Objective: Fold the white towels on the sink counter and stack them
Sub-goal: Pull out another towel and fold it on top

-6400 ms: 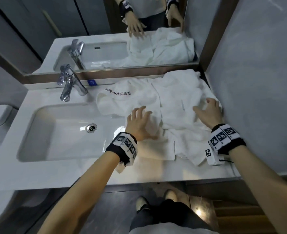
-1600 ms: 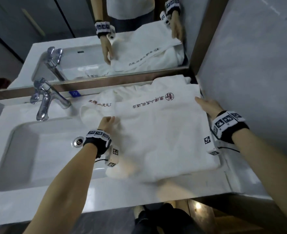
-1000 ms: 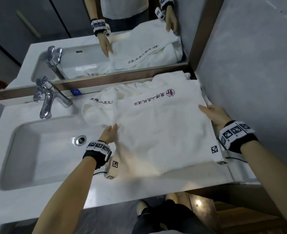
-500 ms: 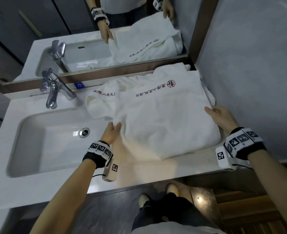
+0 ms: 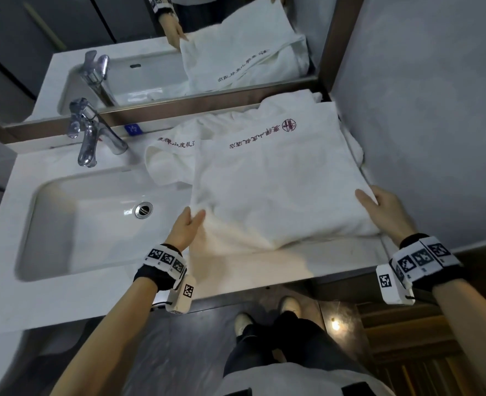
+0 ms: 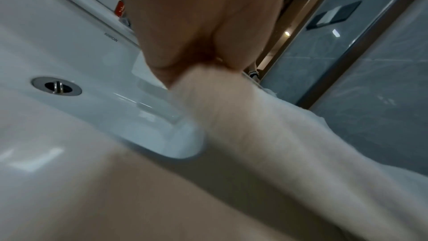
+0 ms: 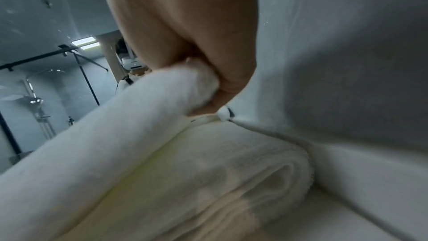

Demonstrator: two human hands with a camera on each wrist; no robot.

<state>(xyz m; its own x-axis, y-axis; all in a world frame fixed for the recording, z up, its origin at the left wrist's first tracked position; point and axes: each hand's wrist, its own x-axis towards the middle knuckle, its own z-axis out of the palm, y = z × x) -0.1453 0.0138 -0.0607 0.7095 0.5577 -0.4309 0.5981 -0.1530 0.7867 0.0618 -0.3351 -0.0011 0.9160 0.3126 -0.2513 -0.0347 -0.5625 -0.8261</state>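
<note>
A white towel [image 5: 276, 178] with dark red lettering lies spread over other white towels on the right of the sink counter [image 5: 250, 270]. My left hand [image 5: 189, 224] pinches its near left corner, seen close in the left wrist view, where the towel [image 6: 266, 125] hangs from the fingers [image 6: 203, 43]. My right hand [image 5: 379, 207] pinches the near right corner; the right wrist view shows the towel edge [image 7: 115, 125] held above folded towel layers [image 7: 231, 168]. Another lettered towel [image 5: 170, 161] pokes out at the left, beneath the top one.
The basin [image 5: 93, 224] with its drain [image 5: 144, 209] sits to the left, and a chrome faucet [image 5: 89, 135] stands behind it. A mirror [image 5: 179, 52] runs along the back, with a grey wall [image 5: 421, 110] close on the right. The counter's front edge is near my wrists.
Both hands have drawn the towel's near edge back and lifted it, moving from the far corners toward the counter front. The towel has gone from crumpled to spread flat.
</note>
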